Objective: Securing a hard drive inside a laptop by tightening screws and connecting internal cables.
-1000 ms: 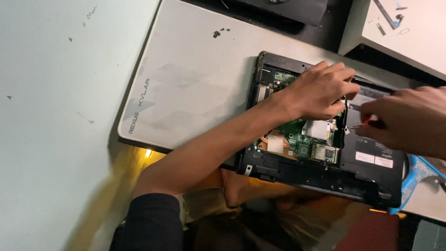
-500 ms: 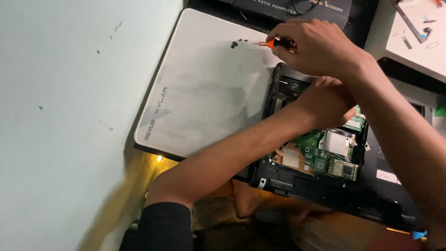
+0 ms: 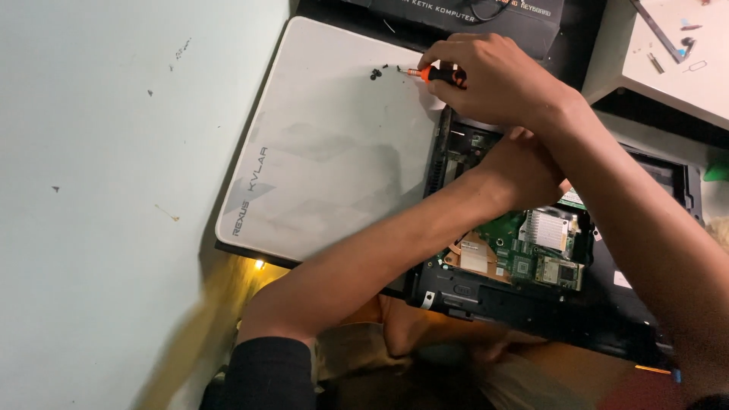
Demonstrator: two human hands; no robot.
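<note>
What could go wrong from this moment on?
1. The tiny black screws lie loose on the white mat; the right hand, with its orange-handled screwdriver right beside them, might scatter them.
2. The left hand rests inside the opened laptop, near the exposed green board, which might get knocked.

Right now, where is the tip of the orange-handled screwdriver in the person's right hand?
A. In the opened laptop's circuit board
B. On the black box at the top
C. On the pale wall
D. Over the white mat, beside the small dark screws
D: the right hand holds the screwdriver with its tip over the white mat, beside the small dark screws.
</note>
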